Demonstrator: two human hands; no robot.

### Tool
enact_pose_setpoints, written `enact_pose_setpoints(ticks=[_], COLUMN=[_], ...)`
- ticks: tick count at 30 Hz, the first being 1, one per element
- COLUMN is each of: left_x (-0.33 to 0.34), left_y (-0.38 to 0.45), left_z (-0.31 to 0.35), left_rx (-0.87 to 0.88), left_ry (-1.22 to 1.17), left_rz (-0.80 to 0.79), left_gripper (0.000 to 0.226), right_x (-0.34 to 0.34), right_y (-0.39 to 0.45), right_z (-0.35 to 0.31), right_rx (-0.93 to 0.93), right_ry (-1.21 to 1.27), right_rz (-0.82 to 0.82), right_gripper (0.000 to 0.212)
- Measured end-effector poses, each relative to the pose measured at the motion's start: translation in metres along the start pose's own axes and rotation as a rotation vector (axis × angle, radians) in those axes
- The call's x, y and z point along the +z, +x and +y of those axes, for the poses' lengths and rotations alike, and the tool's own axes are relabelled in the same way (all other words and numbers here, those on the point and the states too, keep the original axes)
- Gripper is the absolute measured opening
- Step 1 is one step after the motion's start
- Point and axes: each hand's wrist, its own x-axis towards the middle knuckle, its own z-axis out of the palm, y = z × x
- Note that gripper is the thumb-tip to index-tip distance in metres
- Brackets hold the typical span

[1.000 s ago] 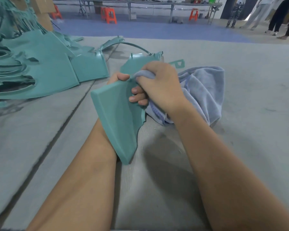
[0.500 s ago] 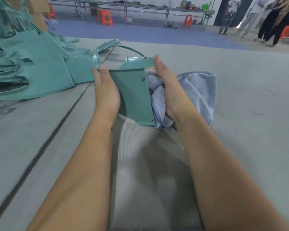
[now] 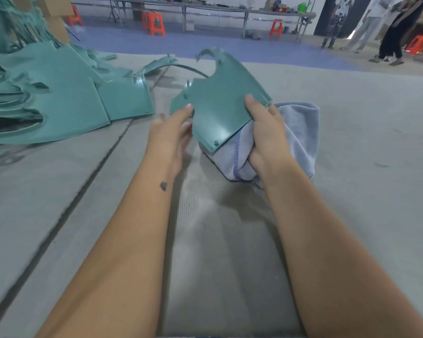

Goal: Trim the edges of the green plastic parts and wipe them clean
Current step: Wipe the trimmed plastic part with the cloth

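1. Green plastic part (image 3: 220, 103): flat panel with a notched upper edge, raised off the grey work surface (image 3: 352, 167) and tilted toward the camera; landmark for all positions below.
2. Right hand (image 3: 266, 132): at the part's lower right edge, thumb pressed on the upper face, fingers curled beneath around both the panel and a bunched blue-grey cloth (image 3: 298, 132).
3. Cloth: directly under and to the right of the part, touching its underside, trailing onto the work surface.
4. Left hand (image 3: 171, 132): at the part's left edge, fingers extended and relaxed, fingertips touching the rim; blurred, so firmness of contact cannot be told.
5. Pile of green parts (image 3: 59, 101): well left of the held part, lying on the work surface; trimmed or untrimmed not discernible.
6. Step in hand, as judged: wiping, with the panel being turned between faces; no trimming tool visible.
7. Next move, as judged: firm left-hand support at the rim, then cloth drawn across the exposed face and along the edges, notched edge included.
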Motion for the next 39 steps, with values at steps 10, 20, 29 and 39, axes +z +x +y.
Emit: enact_pose_setpoints(ticks=[10, 20, 29, 39], left_x=[-0.004, 0.007, 0.002, -0.001], left_y=[0.008, 0.006, 0.009, 0.007], left_z=[-0.007, -0.019, -0.025, -0.018], left_rx=[0.023, 0.044, 0.066, 0.074], left_ry=[-0.284, -0.224, -0.156, -0.039], left_rz=[-0.065, -0.162, -0.075, -0.149], left_gripper=[0.034, 0.029, 0.032, 0.026], right_x=[0.008, 0.016, 0.027, 0.016], right_y=[0.0, -0.009, -0.018, -0.008], right_z=[-0.001, 0.02, 0.01, 0.009], right_rx=[-0.022, -0.295, -0.107, -0.234], right_ry=[-0.171, -1.169, -1.281, -1.647], right_rz=[0.322, -0.113, -0.475, -0.003], right_gripper=[0.033, 0.01, 0.007, 0.027])
